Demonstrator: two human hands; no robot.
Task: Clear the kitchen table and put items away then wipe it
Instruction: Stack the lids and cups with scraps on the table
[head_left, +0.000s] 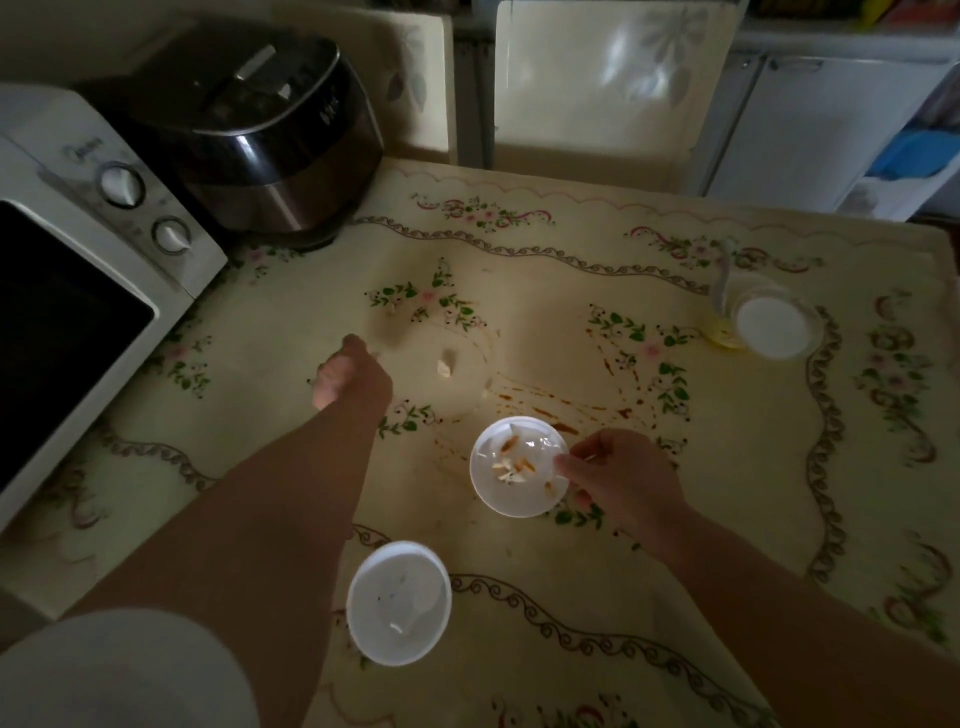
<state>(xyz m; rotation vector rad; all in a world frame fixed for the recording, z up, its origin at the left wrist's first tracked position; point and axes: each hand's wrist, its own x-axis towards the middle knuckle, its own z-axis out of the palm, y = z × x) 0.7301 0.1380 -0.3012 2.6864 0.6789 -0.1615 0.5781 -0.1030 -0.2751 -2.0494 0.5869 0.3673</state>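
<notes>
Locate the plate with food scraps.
Head view, centre of the table: the scrap plate is beyond the nearer white plate, its right rim held by the right hand.

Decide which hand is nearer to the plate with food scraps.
Right. The right hand grips the plate with food scraps at its right rim. The left hand is apart from it, farther back and to its left.
</notes>
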